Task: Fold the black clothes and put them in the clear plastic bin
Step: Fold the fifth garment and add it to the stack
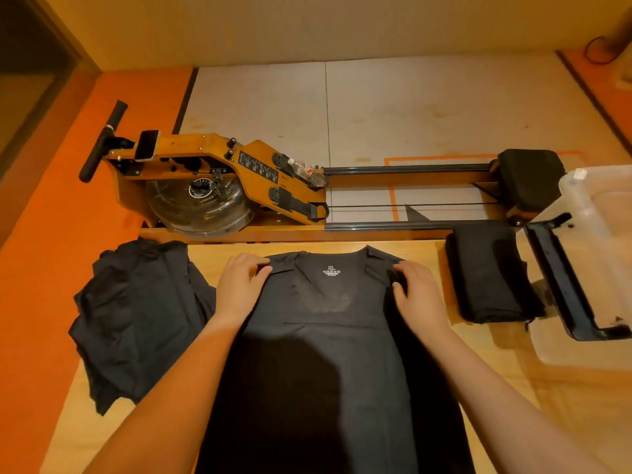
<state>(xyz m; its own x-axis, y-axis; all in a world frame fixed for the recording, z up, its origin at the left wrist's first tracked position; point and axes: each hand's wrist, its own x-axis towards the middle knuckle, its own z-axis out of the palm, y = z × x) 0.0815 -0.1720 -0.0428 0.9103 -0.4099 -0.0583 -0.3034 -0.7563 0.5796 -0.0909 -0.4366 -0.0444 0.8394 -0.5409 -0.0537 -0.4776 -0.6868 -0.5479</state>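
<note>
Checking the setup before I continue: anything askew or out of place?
The crumpled black pile overhangs the table's left edge and could slip. A plastic bottle lies on the rower's footrest. The shirt lies straight.

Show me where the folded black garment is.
In the head view, the folded black garment lies at the right of the wooden table, between the spread black shirt and the clear plastic bin.

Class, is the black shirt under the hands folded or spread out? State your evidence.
Partly folded: the black XL-labelled shirt lies flat, long and narrow, side edges turned inward, not yet folded lengthwise.
</note>
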